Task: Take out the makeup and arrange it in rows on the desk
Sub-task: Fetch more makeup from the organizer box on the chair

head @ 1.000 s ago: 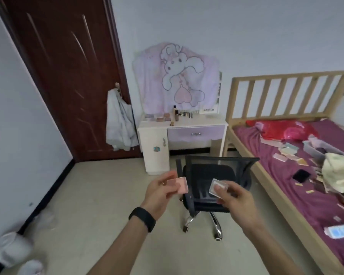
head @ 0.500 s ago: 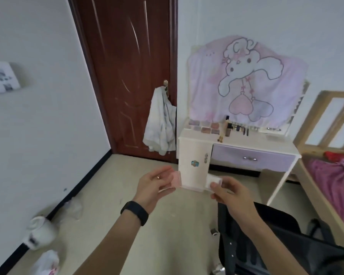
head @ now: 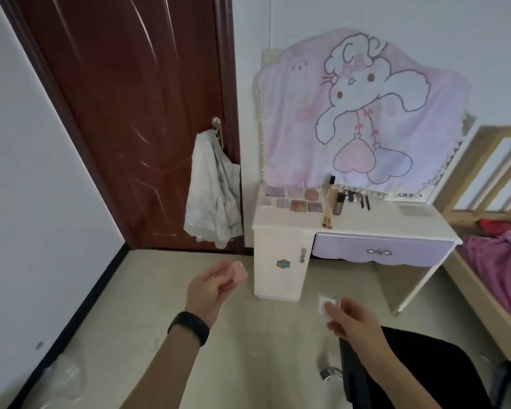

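My left hand (head: 211,287) holds a small pink compact (head: 239,273) between its fingertips, in front of the desk's left cabinet. My right hand (head: 351,320) pinches a clear, whitish square compact (head: 326,304) lower down, before the desk's knee space. The white desk (head: 366,222) with a lilac drawer stands ahead. On its back left lie several flat palettes (head: 291,199) in two rows, and beside them several bottles and pencils (head: 341,199) stand and lie.
A pink cartoon cloth (head: 363,113) covers the mirror behind the desk. A black chair (head: 419,370) sits at my lower right. The wooden bed (head: 499,261) with purple bedding is on the right. A brown door (head: 130,113) with a hanging white garment (head: 213,190) is to the left.
I have come closer to the desk, and the view has swung left away from the bed. Both hands still carry their compacts, and they are now farther apart.
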Demonstrator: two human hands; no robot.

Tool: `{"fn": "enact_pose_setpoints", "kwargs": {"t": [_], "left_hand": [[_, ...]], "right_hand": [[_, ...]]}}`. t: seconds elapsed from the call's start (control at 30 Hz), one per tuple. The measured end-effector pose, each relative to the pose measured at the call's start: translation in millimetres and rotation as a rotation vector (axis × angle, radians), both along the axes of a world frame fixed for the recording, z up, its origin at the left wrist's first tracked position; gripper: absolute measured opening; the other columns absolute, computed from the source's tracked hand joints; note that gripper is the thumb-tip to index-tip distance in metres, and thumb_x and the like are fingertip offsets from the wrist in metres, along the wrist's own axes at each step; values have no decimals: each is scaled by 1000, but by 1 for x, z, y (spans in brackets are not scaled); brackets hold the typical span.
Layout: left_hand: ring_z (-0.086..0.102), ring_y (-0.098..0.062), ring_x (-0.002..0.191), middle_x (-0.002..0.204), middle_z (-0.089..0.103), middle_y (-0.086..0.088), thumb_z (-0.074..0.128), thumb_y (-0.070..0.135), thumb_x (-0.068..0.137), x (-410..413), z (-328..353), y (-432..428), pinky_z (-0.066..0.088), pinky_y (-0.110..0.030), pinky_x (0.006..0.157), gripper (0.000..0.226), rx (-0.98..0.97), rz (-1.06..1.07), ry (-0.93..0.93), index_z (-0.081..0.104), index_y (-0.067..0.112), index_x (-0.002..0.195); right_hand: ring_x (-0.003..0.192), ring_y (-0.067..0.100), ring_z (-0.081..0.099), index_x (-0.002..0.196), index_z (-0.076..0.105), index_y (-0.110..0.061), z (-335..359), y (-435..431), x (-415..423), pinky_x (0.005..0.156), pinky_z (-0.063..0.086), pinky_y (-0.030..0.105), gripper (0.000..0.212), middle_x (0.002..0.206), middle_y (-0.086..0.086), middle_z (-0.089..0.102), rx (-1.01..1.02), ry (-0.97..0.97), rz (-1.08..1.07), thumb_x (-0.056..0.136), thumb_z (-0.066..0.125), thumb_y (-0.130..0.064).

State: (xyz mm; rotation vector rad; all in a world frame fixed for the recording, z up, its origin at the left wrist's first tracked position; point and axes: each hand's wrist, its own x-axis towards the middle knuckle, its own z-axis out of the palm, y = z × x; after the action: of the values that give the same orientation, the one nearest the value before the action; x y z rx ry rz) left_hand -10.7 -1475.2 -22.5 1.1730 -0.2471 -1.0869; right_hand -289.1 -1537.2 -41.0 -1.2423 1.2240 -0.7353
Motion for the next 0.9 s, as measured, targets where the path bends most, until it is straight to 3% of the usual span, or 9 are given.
{"fn": "enact_pose_setpoints", "kwargs": {"t": [0.13, 0.23, 0.33, 0.43, 0.53, 0.67, 0.8, 0.9], "left_hand": [[66, -28, 99, 121, 65, -21, 61, -8, 91, 36, -41, -65, 61, -26, 72, 35, 106, 30, 20, 60, -1, 125], [64, -28, 109, 127, 63, -21, 59, -4, 94, 62, -67, -122, 55, -32, 83, 37, 196, 18, 10, 57, -2, 131], [63, -22, 101, 121, 64, -16, 57, 3, 98, 81, -83, -176, 50, -34, 88, 29, 268, 15, 14, 58, 0, 127], [60, -14, 86, 106, 67, -7, 60, 13, 98, 101, -96, -236, 49, -26, 73, 23, 391, -3, -54, 63, 7, 120], [58, -14, 87, 102, 69, -1, 64, 19, 95, 119, -109, -288, 41, -26, 67, 24, 485, -24, -133, 67, 14, 119], [54, -19, 84, 98, 68, -4, 68, 17, 92, 133, -120, -350, 36, -28, 63, 24, 551, -71, -186, 67, 18, 116], [63, -20, 82, 109, 72, -10, 71, 13, 89, 141, -139, -413, 41, -29, 65, 28, 569, -163, -219, 66, 13, 117], [66, -23, 89, 107, 73, -12, 75, 13, 85, 150, -162, -459, 45, -27, 64, 30, 610, -230, -315, 67, 10, 114]], "right_hand": [[61, 16, 63, 95, 60, 13, -28, -53, 25, 64, 46, 29, 28, 73, 10, 64, 48, 23, -51, 93, 69, -13], [60, 14, 63, 94, 68, 2, -46, -101, 50, 62, 47, 27, 15, 75, 7, 68, 94, 37, -84, 93, 69, -14], [61, 14, 61, 80, 65, -12, -61, -161, 79, 62, 46, 26, 15, 74, 3, 68, 119, 46, -60, 94, 68, -15], [62, 14, 62, 83, 65, -16, -76, -229, 111, 63, 47, 27, 12, 75, -1, 69, 153, 48, -58, 94, 68, -15], [61, 12, 62, 83, 65, -13, -87, -288, 138, 62, 48, 26, 12, 74, 0, 67, 169, 64, -42, 94, 68, -17], [63, 10, 63, 93, 68, -11, -104, -351, 167, 64, 51, 28, 9, 83, 2, 69, 193, 133, -20, 95, 68, -20], [78, 22, 67, 95, 60, -21, -129, -408, 190, 78, 56, 44, 17, 91, 2, 69, 166, 247, -42, 87, 74, -24], [81, 18, 64, 96, 55, -21, -149, -450, 207, 75, 52, 35, 24, 91, -5, 65, 152, 363, -32, 86, 76, -27]]}}
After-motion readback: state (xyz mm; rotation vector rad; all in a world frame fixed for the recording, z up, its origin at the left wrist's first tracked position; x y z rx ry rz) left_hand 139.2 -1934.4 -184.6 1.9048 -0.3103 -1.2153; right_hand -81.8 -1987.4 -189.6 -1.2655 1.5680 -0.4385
